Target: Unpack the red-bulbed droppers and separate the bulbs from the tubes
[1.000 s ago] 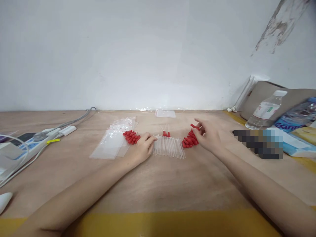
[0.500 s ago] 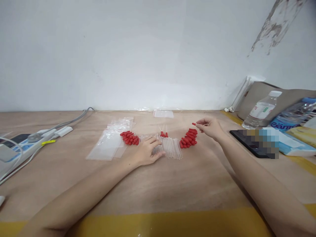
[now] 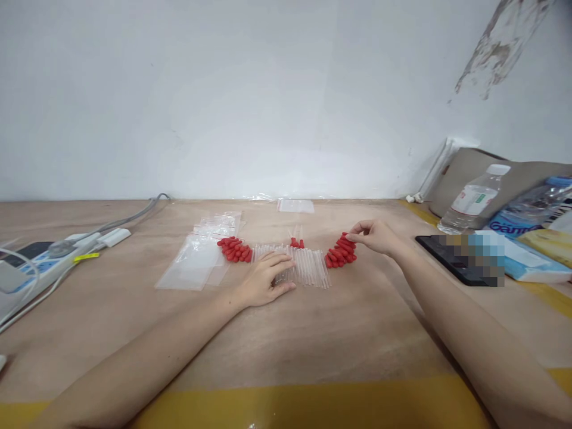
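My left hand lies over a row of thin clear tubes, its fingers apart and resting on them. At the top end of the right-hand pile of red rubber bulbs, my right hand pinches one red rubber bulb between thumb and fingertips. Another heap of red rubber bulbs sits left of the tubes. Just behind the row, a few droppers lie with red bulbs on clear stems pointing to the wall.
Clear zip bags are spread on the left, and another small bag lies near the wall. A power strip with cables is at far left. To the right are a phone, a tissue pack and a water bottle.
My right hand has come down and slightly left, bringing the pinched red bulb from above the table to the top of the right pile. My left hand has shifted slightly on the tubes.
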{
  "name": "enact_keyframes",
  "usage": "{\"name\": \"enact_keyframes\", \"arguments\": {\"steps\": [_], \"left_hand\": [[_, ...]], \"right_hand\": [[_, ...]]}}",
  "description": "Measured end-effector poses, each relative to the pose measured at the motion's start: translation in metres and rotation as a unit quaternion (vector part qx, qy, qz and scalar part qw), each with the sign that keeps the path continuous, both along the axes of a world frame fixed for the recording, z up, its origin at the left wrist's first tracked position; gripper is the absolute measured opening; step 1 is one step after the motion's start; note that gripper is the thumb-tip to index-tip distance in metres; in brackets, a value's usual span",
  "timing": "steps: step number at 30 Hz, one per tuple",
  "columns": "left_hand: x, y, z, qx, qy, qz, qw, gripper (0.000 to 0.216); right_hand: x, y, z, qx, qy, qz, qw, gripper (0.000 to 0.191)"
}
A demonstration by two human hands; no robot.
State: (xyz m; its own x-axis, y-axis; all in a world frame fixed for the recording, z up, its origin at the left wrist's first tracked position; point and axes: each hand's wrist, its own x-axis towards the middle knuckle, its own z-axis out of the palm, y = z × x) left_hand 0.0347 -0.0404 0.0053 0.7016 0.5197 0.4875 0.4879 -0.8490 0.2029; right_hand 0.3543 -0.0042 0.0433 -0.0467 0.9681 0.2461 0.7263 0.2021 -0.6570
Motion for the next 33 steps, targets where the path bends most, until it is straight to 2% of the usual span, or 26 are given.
{"name": "enact_keyframes", "arguments": {"steps": [5, 9, 13, 17, 21, 25, 33], "left_hand": [[-0.001, -0.003, -0.003, 0.038, -0.033, 0.019, 0.999, 0.039], [-0.009, -0.008, -0.004, 0.054, -0.046, 0.018, 0.997, 0.029], [-0.022, -0.016, -0.002, 0.05, -0.047, 0.014, 0.998, 0.024], [-0.028, -0.02, 0.0, 0.053, -0.053, 0.017, 0.997, 0.019], [-0.028, -0.019, 0.001, 0.057, -0.052, 0.019, 0.997, 0.016], [-0.027, -0.02, 0.001, 0.063, -0.044, 0.029, 0.997, 0.015], [-0.025, -0.021, 0.004, 0.061, -0.03, 0.033, 0.997, 0.012]], "right_hand": [[0.004, 0.003, -0.001, 0.037, 0.008, -0.068, 0.997, 0.028], [-0.004, -0.002, 0.005, 0.066, 0.017, -0.087, 0.994, 0.026], [-0.031, -0.009, 0.015, 0.079, -0.042, -0.072, 0.993, 0.02], [-0.074, -0.005, 0.022, 0.078, -0.117, -0.041, 0.989, 0.017], [-0.121, 0.008, 0.022, 0.018, -0.198, -0.039, 0.979, 0.023], [-0.153, 0.023, 0.015, -0.041, -0.206, -0.064, 0.976, 0.029], [-0.165, 0.056, -0.005, -0.121, -0.145, -0.065, 0.98, 0.022]]}}
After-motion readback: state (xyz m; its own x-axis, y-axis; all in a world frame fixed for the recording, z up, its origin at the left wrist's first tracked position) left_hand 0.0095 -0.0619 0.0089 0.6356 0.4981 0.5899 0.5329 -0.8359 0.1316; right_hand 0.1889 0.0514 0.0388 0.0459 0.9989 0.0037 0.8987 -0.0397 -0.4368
